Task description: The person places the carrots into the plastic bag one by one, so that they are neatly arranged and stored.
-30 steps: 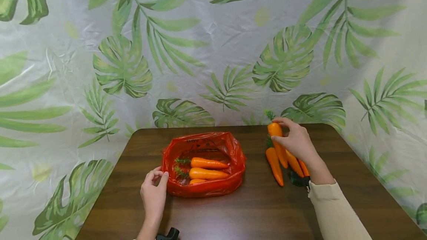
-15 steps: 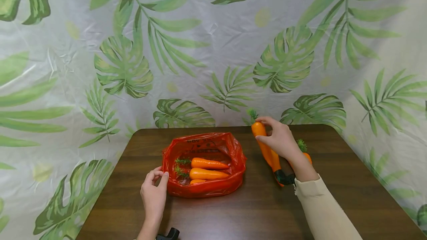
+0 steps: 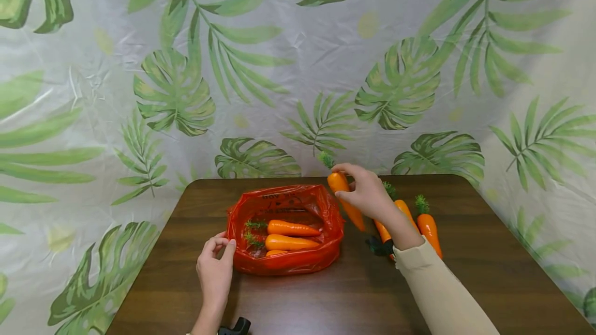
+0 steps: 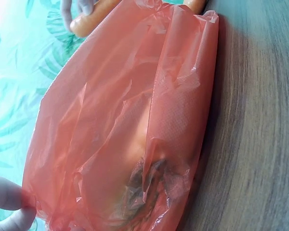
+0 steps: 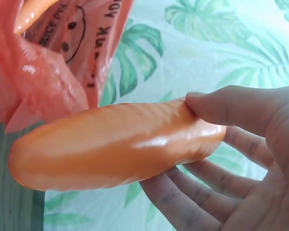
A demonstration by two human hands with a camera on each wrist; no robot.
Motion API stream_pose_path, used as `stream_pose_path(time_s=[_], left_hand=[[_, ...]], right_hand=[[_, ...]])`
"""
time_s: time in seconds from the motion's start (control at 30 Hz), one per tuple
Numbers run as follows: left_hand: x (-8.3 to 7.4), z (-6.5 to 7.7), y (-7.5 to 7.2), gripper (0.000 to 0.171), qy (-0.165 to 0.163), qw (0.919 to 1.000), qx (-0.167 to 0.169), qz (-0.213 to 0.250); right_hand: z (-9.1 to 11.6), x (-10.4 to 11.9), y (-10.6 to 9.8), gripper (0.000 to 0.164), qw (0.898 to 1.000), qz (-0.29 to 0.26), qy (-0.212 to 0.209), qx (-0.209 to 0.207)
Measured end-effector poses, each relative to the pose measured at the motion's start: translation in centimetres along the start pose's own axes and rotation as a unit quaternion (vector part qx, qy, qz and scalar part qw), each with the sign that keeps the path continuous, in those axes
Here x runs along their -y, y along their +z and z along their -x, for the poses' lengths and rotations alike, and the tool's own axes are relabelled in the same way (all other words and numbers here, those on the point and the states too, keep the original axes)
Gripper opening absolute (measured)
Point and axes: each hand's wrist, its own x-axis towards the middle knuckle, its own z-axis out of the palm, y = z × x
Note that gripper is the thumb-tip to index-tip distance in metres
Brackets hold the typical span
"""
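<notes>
A red plastic bag (image 3: 284,268) lies on the table with its mouth spread wide. Inside it are an upper carrot (image 3: 293,228), a middle carrot (image 3: 291,243) and part of a third, their green tops to the left. My left hand (image 3: 215,268) pinches the bag's left rim between thumb and fingers; the left wrist view shows those fingertips (image 4: 24,204) at the plastic. Just right of the bag, my right hand (image 3: 370,190) holds a carrot (image 3: 343,195) near its leafy top, tip slanting down. In the right wrist view this held carrot (image 5: 120,144) overlaps the bag's edge.
To the right, partly behind my right forearm, several loose carrots lie on the wooden table (image 3: 470,273), including the rightmost carrot (image 3: 429,231). A leaf-patterned sheet (image 3: 326,66) hangs behind the table's back edge. A black wrist mount (image 3: 235,327) shows near the left forearm.
My right hand has carried the carrot left from the loose carrots to beside the bag, uncovering those on the right. My left hand stays at the bag's rim.
</notes>
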Motion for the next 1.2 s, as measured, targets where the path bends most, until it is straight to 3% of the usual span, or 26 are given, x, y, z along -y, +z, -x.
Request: stream_pose_path(time_s=[0.23, 0.63, 1.2], left_hand=[[0.0, 0.0, 0.1, 0.012, -0.001, 1.0000, -0.005, 0.001], [-0.1, -0.1, 0.1, 0.013, -0.011, 0.9999, -0.001, 0.001], [0.1, 0.0, 0.1, 0.013, -0.013, 0.9999, -0.004, -0.003]], right_hand=[[-1.4, 1.5, 1.2, 0.054, 0.998, 0.036, -0.053, 0.018], [-3.9, 3.0, 3.3, 0.055, 0.985, 0.067, -0.147, 0.057], [-6.0, 2.8, 7.7, 0.056, 0.960, 0.138, -0.212, 0.118]])
